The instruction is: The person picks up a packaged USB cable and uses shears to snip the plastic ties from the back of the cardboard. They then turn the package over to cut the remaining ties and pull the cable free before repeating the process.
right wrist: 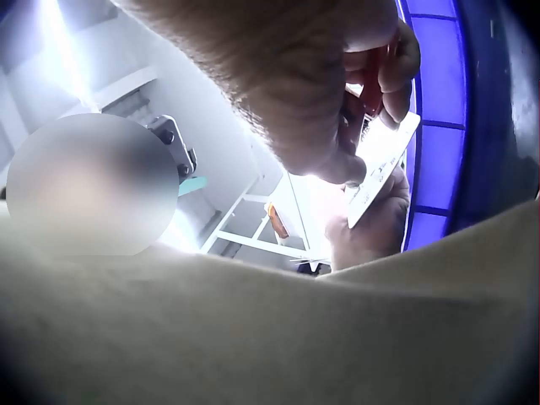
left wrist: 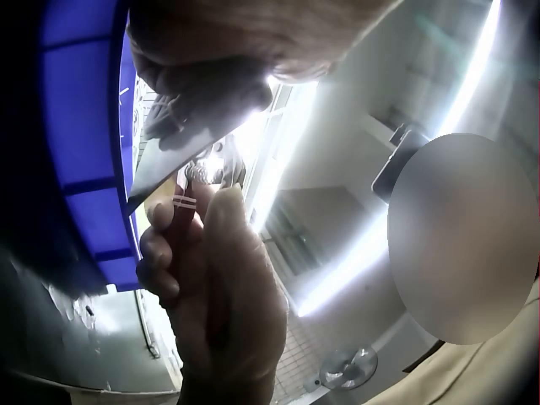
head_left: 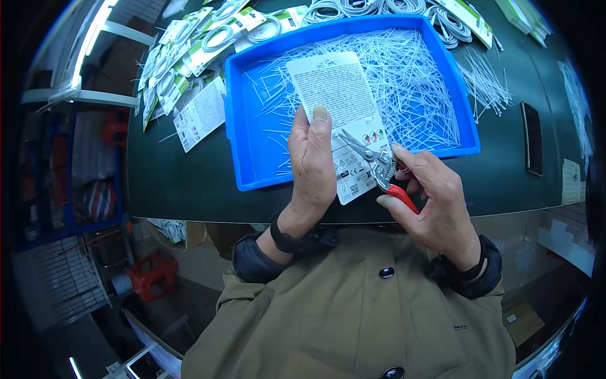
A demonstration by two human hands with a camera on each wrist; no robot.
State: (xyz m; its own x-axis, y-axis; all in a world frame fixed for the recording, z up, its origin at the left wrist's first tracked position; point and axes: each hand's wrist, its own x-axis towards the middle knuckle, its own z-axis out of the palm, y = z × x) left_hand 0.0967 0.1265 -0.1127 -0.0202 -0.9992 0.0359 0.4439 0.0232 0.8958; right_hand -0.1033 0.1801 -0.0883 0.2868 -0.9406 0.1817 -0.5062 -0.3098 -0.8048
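My left hand (head_left: 312,163) grips a white packaging card (head_left: 333,85) by its left edge, thumb lying on the printed face. The card is tilted over the front of a blue tray (head_left: 255,179). Red-handled pruning shears (head_left: 381,169) are in my right hand (head_left: 439,196), their parted blades lying across the lower part of the card and pointing toward the left thumb. In the left wrist view the fingers of the right hand (left wrist: 240,287) curl round the red handles. The card (right wrist: 384,173) appears edge-on in the right wrist view, with the left hand's fingers behind it.
Many loose white cable ties (head_left: 413,95) fill the tray, and a bundle of ties (head_left: 486,82) lies to its right. Packaged cables (head_left: 183,60) are heaped at the left; coiled grey cables (head_left: 360,6) line the back. A phone (head_left: 532,139) lies on the dark table at right.
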